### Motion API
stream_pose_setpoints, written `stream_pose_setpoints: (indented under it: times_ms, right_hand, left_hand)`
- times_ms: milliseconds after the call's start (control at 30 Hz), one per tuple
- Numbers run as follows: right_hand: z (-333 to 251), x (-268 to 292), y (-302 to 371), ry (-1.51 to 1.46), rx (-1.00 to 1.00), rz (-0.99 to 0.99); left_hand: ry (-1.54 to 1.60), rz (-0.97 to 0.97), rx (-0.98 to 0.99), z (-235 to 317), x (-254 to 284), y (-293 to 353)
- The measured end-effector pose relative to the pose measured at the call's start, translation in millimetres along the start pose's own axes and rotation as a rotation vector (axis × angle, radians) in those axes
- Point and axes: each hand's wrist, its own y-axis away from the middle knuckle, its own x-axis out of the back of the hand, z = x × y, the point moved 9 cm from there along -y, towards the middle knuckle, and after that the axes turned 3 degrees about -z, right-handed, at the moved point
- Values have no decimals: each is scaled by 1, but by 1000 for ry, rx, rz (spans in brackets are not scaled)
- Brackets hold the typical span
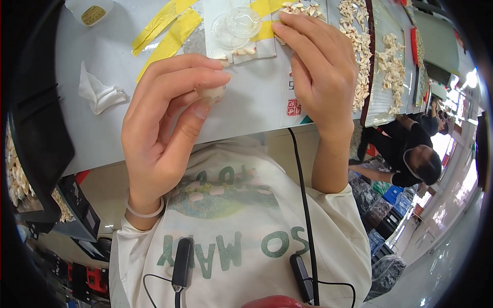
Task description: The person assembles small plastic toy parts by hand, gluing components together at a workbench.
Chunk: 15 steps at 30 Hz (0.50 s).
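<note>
Presently, your left hand (159, 113) is half closed, pinching a small round white thing (212, 93) over the bench (246, 110), probably so that it stays visible. Your right hand (328, 74) curves loosely near the pale pieces (303, 9); whether it holds one, I cannot tell. Between and beyond them sits a clear round dish (236, 26), apparently within easy reach. Yellow tape (177, 33) lies leftward.

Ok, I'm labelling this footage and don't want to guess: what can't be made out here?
All in the head view:
- The round pale object in the left hand: partly covered by fingers and thumb.
- Anything beneath the right hand: hidden by the hand itself.
- The whitish container: cut off by the upper edge.
- Single pale pieces at right: too small for detail.
</note>
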Motion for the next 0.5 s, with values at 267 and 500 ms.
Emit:
stream_pose_setpoints:
  times_ms: [267, 500]
  right_hand:
    - [29, 16, 7, -709, 190, 583]
    - [21, 13, -16, -273, -436, -109]
  left_hand:
    - [-12, -17, 25, -1, -1, 0]
    - [37, 34, 43, -3, 3, 2]
